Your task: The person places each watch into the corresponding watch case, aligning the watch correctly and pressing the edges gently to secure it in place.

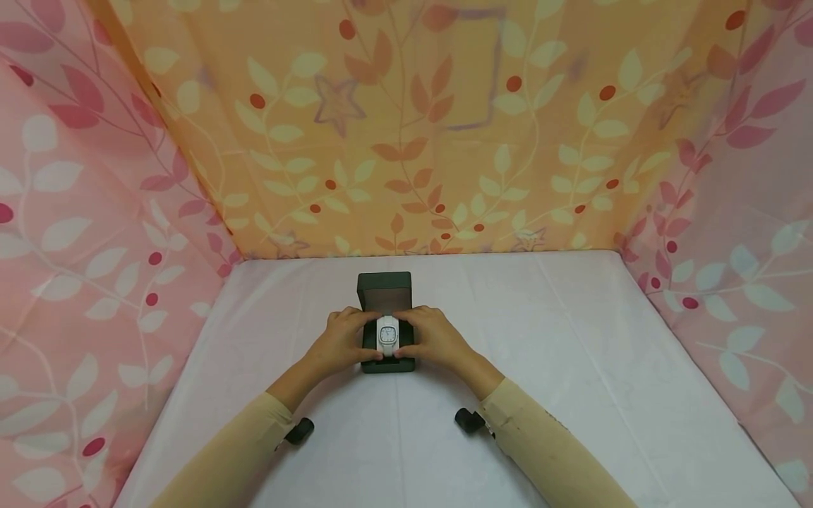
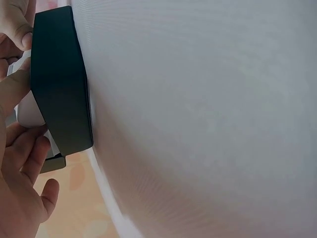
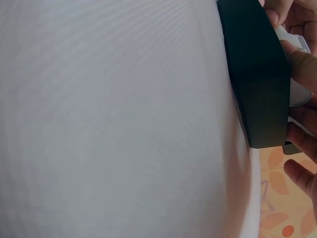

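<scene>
A dark green watch box (image 1: 384, 366) stands on the white cloth, its lid (image 1: 384, 281) raised at the back. Inside its base is a white wristwatch (image 1: 387, 334) with a squarish dial facing up. From the left, my left hand (image 1: 344, 339) holds the watch's side between thumb and fingers. My right hand (image 1: 438, 337) grips the opposite side the same way. In the left wrist view, the box's front wall (image 2: 59, 79) hides part of the watch's pale underside (image 2: 28, 110). The right wrist view shows my right thumb (image 3: 301, 62) against the white watch (image 3: 299, 93).
A white cloth (image 1: 546, 395) covers the tabletop. Patterned curtains, orange at the back (image 1: 406, 141) and pink on the left (image 1: 82, 282) and right (image 1: 749, 233), enclose it. A small black wrist camera (image 1: 300, 431) hangs at the left sleeve, another (image 1: 468, 420) at the right sleeve.
</scene>
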`<state>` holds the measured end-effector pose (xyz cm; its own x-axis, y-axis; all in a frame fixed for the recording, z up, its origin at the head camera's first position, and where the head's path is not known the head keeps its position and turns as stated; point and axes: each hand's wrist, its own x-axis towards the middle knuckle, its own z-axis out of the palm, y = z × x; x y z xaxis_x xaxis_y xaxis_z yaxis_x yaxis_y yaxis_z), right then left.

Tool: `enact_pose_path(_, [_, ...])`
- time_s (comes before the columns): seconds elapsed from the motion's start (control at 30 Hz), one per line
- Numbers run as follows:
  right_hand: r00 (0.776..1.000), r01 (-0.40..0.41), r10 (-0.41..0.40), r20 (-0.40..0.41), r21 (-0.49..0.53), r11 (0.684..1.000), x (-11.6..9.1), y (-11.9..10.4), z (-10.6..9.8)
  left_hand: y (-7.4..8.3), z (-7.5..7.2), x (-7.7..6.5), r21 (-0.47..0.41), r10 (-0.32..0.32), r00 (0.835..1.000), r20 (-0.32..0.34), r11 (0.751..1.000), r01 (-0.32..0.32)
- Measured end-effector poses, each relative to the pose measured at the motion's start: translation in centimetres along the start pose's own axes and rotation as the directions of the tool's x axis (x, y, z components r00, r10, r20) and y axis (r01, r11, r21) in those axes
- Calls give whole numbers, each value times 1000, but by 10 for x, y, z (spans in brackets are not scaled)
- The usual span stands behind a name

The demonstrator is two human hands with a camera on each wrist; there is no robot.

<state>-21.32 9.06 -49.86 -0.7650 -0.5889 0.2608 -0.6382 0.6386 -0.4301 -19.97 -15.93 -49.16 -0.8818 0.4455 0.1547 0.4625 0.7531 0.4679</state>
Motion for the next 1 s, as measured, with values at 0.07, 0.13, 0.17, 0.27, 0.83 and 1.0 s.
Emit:
enact_pose_path(0.07, [1000,2,-2,4,-2,1000,0,0,0,0,0,0,4,0,1000,2,1000,0])
enact_pose_path(0.13, [1000,6,-6,6,-9,1000,1,0,1,0,-1,-1,4,1,1000,5,1000,-1])
enact_pose_path(0.17, [1000,9,-9,4,-10,1000,1,0,1,1,-1,-1,5,3,1000,6,1000,-3])
enact_pose_path(0.27, [1000,19,-19,-1,-22,1000,1,1,1,1,-2,-2,0,7,1000,9,1000,-7])
enact_pose_path(0.83, [999,13,-12,30,-21,1000,1,1,2,3,0,-1,19,-8,999,43,1000,7])
enact_pose_path(1.0, [999,17,-17,29,-20,1000,1,0,1,4,0,-1,41,-4,999,50,999,2])
